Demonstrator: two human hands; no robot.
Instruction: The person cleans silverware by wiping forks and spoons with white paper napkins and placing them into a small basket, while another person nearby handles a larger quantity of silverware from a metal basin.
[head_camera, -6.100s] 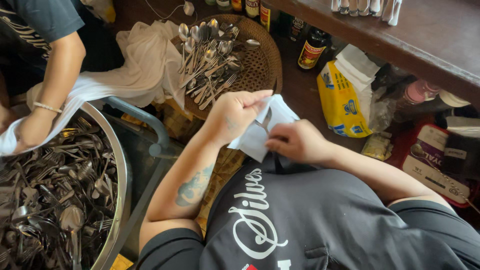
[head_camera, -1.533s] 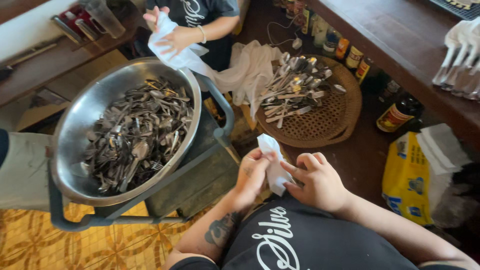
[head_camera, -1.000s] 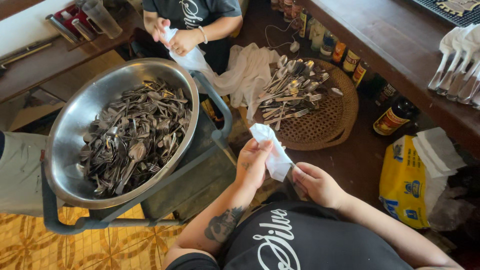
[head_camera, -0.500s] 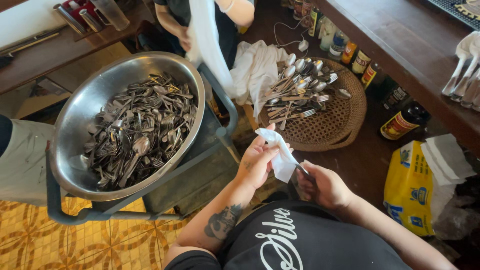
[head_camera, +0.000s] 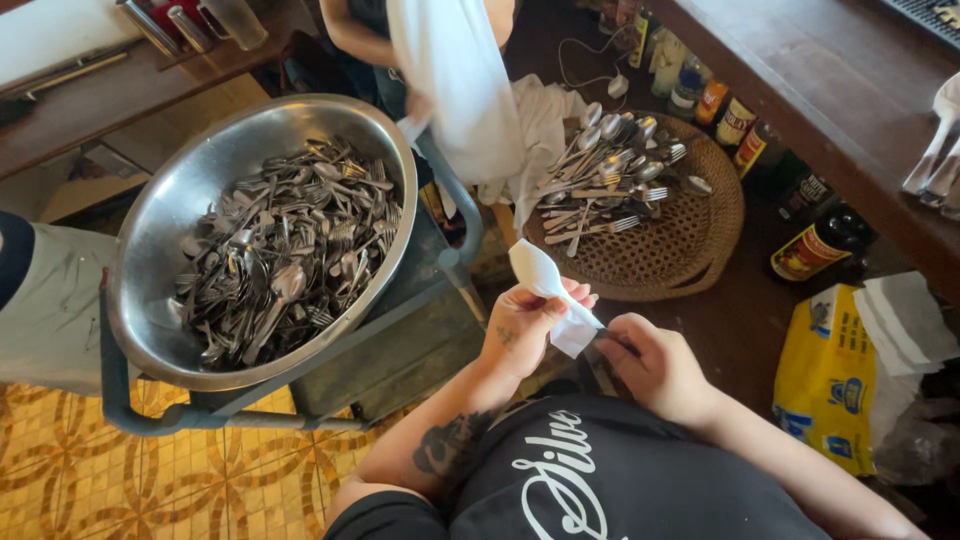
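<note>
My left hand (head_camera: 525, 325): fingers curled round a white cloth (head_camera: 548, 290), pinching it; the cloth's top end stands free above my knuckles, its lower end runs toward my other hand

My right hand (head_camera: 655, 365): closed on the cloth's lower end and on a thin dark piece of cutlery (head_camera: 615, 343); only a short stretch shows, so I cannot tell fork, knife or spoon

Steel bowl (head_camera: 165, 215): to my left on a grey frame (head_camera: 290, 415), heaped with tangled cutlery; single pieces hard to separate

Wicker tray (head_camera: 690, 250): just ahead of my hands, holding a smaller pile of spoons and forks (head_camera: 605, 170), handles toward me

Another person (head_camera: 440, 70): across the bowl, cut off at the top edge, mostly hidden behind a hanging white towel; grip not visible

Bottles (head_camera: 815, 245): along the wooden counter (head_camera: 830, 95) at right, partly in shadow

Yellow bag (head_camera: 825, 375): at my right elbow, folded white napkins (head_camera: 905, 320) beside it
</note>
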